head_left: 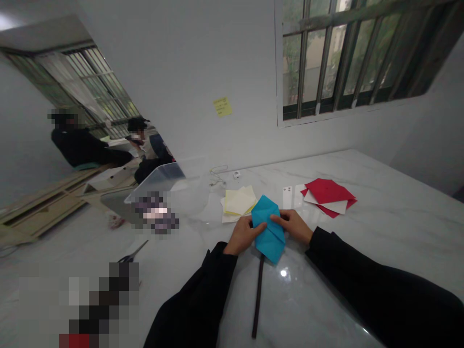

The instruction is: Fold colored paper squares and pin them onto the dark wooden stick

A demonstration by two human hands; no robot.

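Observation:
A blue folded paper (pixel 268 238), creased along its middle, is held up over the marble-patterned table between both hands. My left hand (pixel 243 235) pinches its left edge, thumb on the front face. From the right side my right hand (pixel 293 223) grips it, thumb pressed near the crease. The fingers behind the paper are hidden. Below the paper a thin dark brown stick (pixel 258 297) points toward me; whether it is attached to the paper or lies under it I cannot tell.
Yellow and cream paper sheets (pixel 239 201) lie just behind the hands. Red and white folded papers (pixel 328 193) sit to the right. Scissors (pixel 132 253) and a clear plastic bin (pixel 159 181) are on the left. Two people sit in the far left background.

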